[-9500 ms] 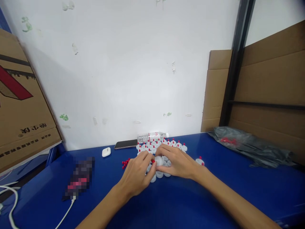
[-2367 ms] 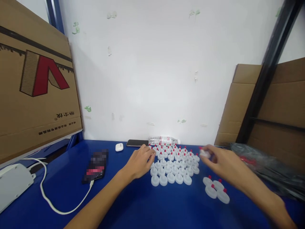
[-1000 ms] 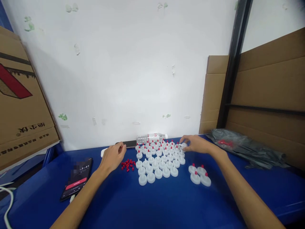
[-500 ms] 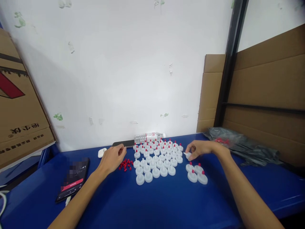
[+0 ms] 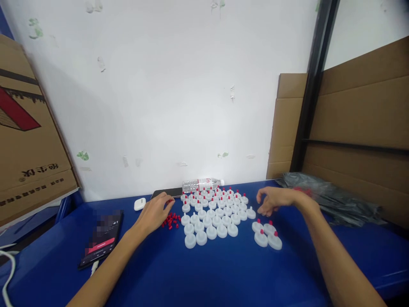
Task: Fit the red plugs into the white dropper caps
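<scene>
My left hand point(image 5: 156, 212) hovers at the left edge of a small heap of red tip caps point(image 5: 172, 221), thumb and fingers curved and apart, with nothing visible in them. To the right, my right hand point(image 5: 271, 201) has its fingers parted and holds nothing. Just left of its fingertips a white nozzle cap point(image 5: 251, 213) stands on the table, without a red tip. Rows of similar white nozzle caps point(image 5: 211, 232) fill the middle; those at the back wear red tips, those in front are bare. Below my right hand sits a small separate group of red-tipped caps point(image 5: 261, 239).
A clear plastic bottle point(image 5: 201, 184) lies at the back beside a dark flat phone point(image 5: 166, 193). A white earbud case point(image 5: 139, 204) and a plugged-in phone point(image 5: 102, 238) are on the left of the blue table point(image 5: 204, 277). Grey plastic bags point(image 5: 335, 202) lie at right.
The white nozzle cap in my right hand has been set down at the right end of a row and let go. My left hand's fingers have opened out near the red caps.
</scene>
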